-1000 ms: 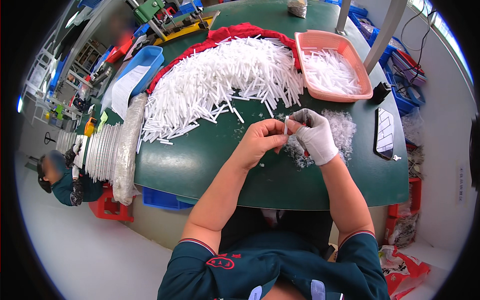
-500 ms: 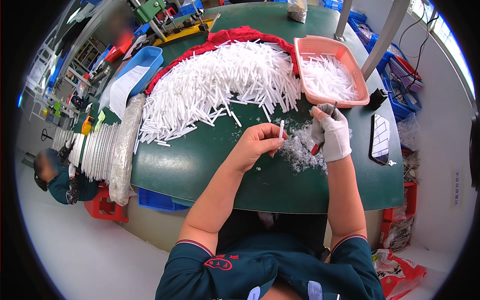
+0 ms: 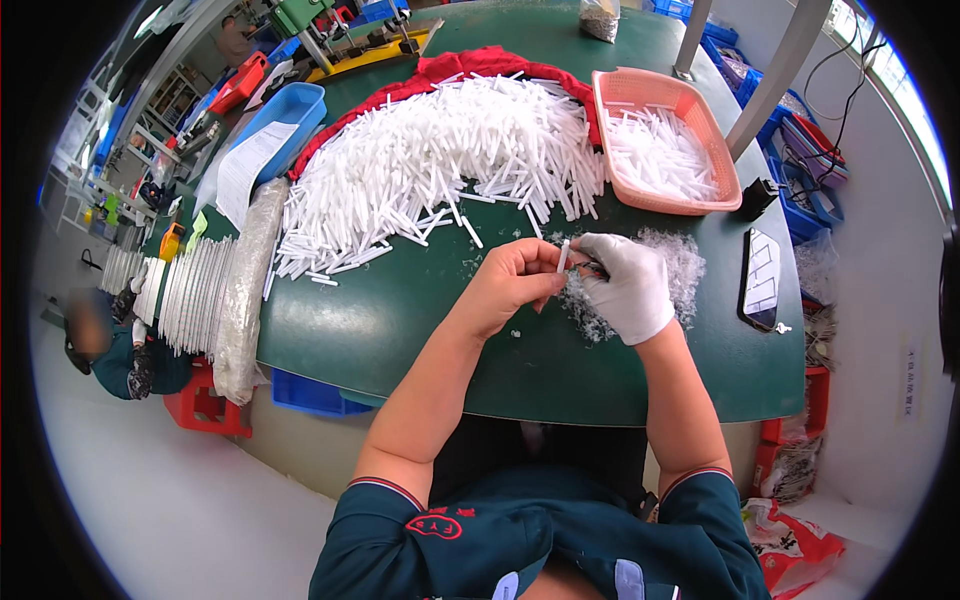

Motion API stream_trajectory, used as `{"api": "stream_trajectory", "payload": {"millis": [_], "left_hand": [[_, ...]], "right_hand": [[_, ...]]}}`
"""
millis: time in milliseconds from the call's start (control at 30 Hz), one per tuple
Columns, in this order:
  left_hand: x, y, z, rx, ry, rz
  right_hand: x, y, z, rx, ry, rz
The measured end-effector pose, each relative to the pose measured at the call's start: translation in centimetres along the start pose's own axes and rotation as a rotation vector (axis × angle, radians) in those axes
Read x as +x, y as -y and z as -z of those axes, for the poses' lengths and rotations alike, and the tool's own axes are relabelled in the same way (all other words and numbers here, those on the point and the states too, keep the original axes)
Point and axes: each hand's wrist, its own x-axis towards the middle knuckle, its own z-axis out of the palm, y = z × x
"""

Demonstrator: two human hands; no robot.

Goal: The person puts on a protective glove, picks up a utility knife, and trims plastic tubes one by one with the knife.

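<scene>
Two hands meet over one green surface [image 3: 400,345]: a bare left hand [image 3: 515,285] and a right hand [image 3: 628,285] in a white glove. One white tube [image 3: 563,257] is between them, upright or nearly so, clear of the surface. Behind it lies one broad pile of white tubes [image 3: 440,150], too many to count, with one red cloth [image 3: 475,62] along its far edge. To the right are one pink basket [image 3: 670,205] holding many more tubes, one black box [image 3: 758,198], one phone [image 3: 761,275] and one heap of clear shavings [image 3: 682,268], partly behind the glove. The left grip is pinched to the tube's width, thumb and fingers on it. The right grip is curled around one dark tool [image 3: 591,268], mostly hidden, just beside the tube; whether it touches the tube I cannot tell.
</scene>
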Motion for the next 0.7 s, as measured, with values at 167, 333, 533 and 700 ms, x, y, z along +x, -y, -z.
{"api": "stream_trajectory", "payload": {"millis": [167,333,533,700], "left_hand": [[0.0,-0.1,0.4,0.098,-0.019,-0.002],[-0.1,-0.7,0.5,0.15,0.002,0.026],[-0.3,-0.7,0.8,0.117,0.003,0.028],[-0.5,-0.4,1.1,0.038,0.008,-0.021]], "right_hand": [[0.2,0.6,0.1,-0.097,0.035,0.075],[0.2,0.5,0.0,-0.129,0.079,0.072],[0.0,-0.2,-0.4,-0.052,-0.119,-0.074],[0.1,-0.1,0.0,0.018,0.111,-0.36]]}}
